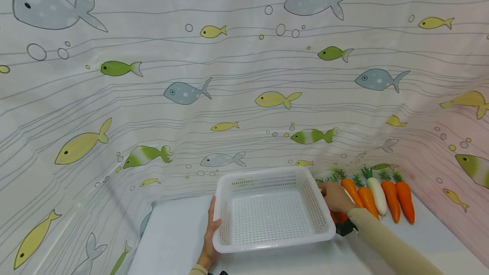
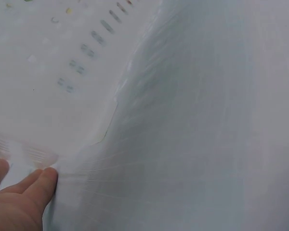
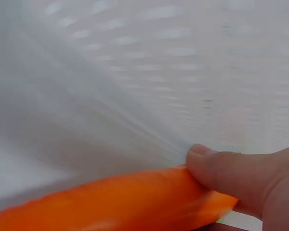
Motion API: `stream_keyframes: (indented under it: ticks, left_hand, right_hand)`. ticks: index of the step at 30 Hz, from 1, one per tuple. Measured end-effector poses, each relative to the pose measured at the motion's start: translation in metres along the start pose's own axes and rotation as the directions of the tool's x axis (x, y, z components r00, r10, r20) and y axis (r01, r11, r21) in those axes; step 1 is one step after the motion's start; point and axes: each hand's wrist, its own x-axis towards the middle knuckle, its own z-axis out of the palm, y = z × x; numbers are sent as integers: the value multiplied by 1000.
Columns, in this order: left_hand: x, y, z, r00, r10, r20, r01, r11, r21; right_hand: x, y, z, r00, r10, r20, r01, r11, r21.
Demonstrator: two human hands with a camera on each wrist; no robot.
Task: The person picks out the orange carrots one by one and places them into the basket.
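Note:
A white slotted plastic basket (image 1: pixel 271 247) sits in front of me, its inside bare. At its left side my left hand (image 1: pixel 211 234) holds the rim, thumb at the edge and fingers along the outer wall. The left wrist view shows fingertips (image 2: pixel 49 177) against the white plastic. Close outside the basket's right wall, my right hand (image 1: pixel 336 197) is over the vegetables. In the right wrist view its thumb lies across the thick end of an orange carrot (image 3: pixel 120 199), gripping it beside the slotted wall (image 3: pixel 168 53).
Right of my right hand, several carrots (image 1: pixel 406 202) with green tops and a white radish (image 1: pixel 377 194) lie in a row on the white table (image 1: pixel 172 228). A fish-print curtain (image 1: pixel 244 63) hangs behind and along both sides.

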Motion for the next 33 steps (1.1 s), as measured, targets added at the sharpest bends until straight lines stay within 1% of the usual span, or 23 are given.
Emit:
stream_keyframes:
  ticks: [4, 7, 11, 15, 18, 21, 22, 26, 30, 33]
  left_hand:
    - [0, -1, 0, 1000, 3, -11, -3, 1000, 6]
    - [-1, -1, 0, 1000, 4, -10, -4, 1000, -2]
    - [-1, 0, 0, 1000, 3, -14, -3, 1000, 0]
    - [-1, 1, 0, 999, -1, -32, 1, 1000, 13]
    - [-1, 1, 1, 999, -1, -46, 2, 1000, 27]
    - [-1, 1, 1, 998, 4, -56, -2, 999, 36]
    - [-1, 1, 1, 998, 7, -56, -5, 999, 39]
    - [-1, 1, 0, 999, 18, -47, -17, 999, 32]
    - [-1, 1, 0, 999, 22, -38, -21, 999, 33]
    - [0, 1, 0, 999, 33, -28, -32, 999, 38]
  right_hand:
    - [0, -6, -19, 997, 79, -3, -79, 996, 42]
    - [-1, -8, -33, 989, 148, 4, -148, 985, 83]
    - [-1, -10, -49, 974, 224, 30, -225, 955, 194]
    - [-1, -15, -65, 969, 241, 55, -247, 926, 286]
    - [-1, -23, -77, 968, 239, 75, -250, 902, 351]
    - [0, -29, -85, 966, 243, 85, -257, 876, 407]
    - [0, -31, -87, 967, 239, 88, -253, 873, 416]
    - [4, -36, -87, 967, 240, 89, -254, 861, 441]
    - [9, -45, -83, 968, 234, 96, -251, 850, 464]
    - [12, -56, -79, 973, 199, 119, -232, 841, 490]
